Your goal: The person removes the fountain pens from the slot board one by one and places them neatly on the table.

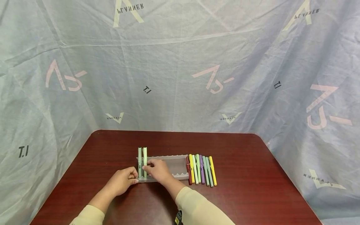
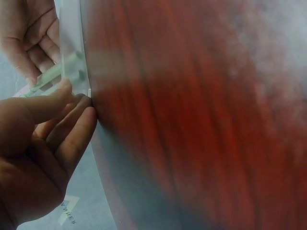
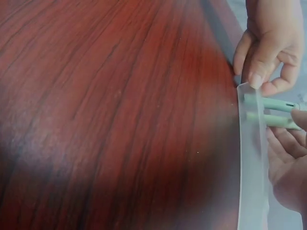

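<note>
A clear plastic pen tray with notched long edges lies on the table. Two pens lie across its left end: a grey-green pen outermost and a pale green pen beside it, both reaching past the far edge. My right hand holds the pale green pen between thumb and fingers, over the tray. At the near left corner my left hand pinches the tray, its thumb on the wall in the right wrist view. The left wrist view shows my left hand at that corner.
Right of the tray, several pens lie side by side, among them a dark red pen, a purple pen and a yellow pen. A printed grey cloth hangs behind the dark red wooden table.
</note>
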### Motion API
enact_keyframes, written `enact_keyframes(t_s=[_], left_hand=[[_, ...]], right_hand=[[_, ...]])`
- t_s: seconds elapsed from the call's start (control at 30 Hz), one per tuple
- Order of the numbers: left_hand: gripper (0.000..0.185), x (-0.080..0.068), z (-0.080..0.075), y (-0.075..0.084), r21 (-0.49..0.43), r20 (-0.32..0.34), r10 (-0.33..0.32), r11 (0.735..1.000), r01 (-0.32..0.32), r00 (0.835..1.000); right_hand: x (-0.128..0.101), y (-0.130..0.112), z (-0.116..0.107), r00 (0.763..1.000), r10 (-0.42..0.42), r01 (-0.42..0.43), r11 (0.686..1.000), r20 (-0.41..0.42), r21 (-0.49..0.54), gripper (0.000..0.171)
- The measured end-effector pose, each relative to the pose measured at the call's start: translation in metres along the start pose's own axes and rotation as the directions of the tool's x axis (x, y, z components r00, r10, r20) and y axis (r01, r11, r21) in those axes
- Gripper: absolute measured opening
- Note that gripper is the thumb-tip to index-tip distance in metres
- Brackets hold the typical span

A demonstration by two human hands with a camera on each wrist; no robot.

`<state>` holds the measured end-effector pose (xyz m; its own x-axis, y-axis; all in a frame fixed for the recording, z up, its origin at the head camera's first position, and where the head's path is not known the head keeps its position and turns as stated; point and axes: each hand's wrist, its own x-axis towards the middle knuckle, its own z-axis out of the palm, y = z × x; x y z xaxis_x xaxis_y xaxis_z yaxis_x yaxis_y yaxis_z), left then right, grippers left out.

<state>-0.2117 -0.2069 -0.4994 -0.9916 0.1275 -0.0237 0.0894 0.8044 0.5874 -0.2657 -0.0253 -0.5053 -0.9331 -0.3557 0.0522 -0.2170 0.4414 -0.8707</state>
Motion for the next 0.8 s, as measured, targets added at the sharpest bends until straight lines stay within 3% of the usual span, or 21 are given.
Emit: enact_keyframes(t_s=[0.23, 0.4, 0.57, 0.7, 0.8], left_hand=[[0.018, -0.001, 0.001, 0.0, -0.01, -0.001, 0.01, 1.0, -0.01, 1.0], [0.018, 0.0, 0.0, 0.0, -0.026, -0.004, 0.005, 1.0, -0.006, 1.0], [0.018, -0.001, -0.001, 0.0, -0.021, -0.007, 0.006, 1.0, -0.006, 1.0], [0.018, -0.001, -0.001, 0.001, -0.016, -0.007, 0.005, 1.0, -0.006, 1.0], [0.018, -0.001, -0.001, 0.002, -0.016, -0.005, 0.0, 1.0, 0.0, 1.0]], right_hand=[[-0.001, 0.001, -0.002, 1.0, -0.02, 0.021, 0.999, -0.008, 0.047, 0.01], [-0.002, -0.004, -0.009, 0.998, -0.068, 0.068, 0.985, -0.009, 0.16, 0.017], [-0.005, -0.005, -0.013, 0.999, -0.049, 0.04, 0.95, 0.023, 0.31, 0.024], [-0.009, -0.001, -0.012, 0.995, -0.037, -0.005, 0.899, 0.088, 0.437, 0.027], [-0.011, 0.004, -0.012, 0.992, -0.051, -0.007, 0.883, 0.111, 0.469, 0.028]])
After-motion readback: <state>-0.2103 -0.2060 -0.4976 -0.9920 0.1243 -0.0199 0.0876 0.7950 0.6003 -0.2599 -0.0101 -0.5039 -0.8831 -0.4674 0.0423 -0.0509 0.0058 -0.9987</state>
